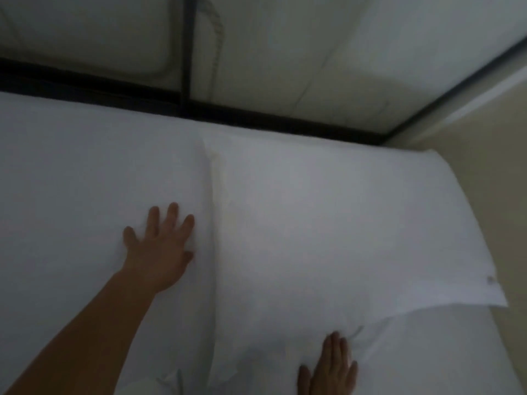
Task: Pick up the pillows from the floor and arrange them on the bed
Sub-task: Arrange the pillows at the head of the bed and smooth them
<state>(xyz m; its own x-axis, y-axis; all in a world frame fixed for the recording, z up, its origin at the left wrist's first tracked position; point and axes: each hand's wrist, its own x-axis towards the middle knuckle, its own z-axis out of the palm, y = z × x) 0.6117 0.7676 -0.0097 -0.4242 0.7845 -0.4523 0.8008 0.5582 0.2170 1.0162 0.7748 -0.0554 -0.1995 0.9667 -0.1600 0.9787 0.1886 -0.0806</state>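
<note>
left hand (159, 246): fingers spread flat on left pillow (85, 181) | right hand (330, 366): open, flat at right pillow (328, 223) front edge | pillows side by side, touching, on bed (456, 352)

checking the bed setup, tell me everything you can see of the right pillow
The right pillow is white, in a smooth fabric case, and lies flat at the head of the bed, against a dark frame. Its left edge meets the left pillow along a seam. Its right corner flap juts out, with a small dark mark near the tip. The right hand lies open on its near edge; the left hand presses the other pillow.
</note>
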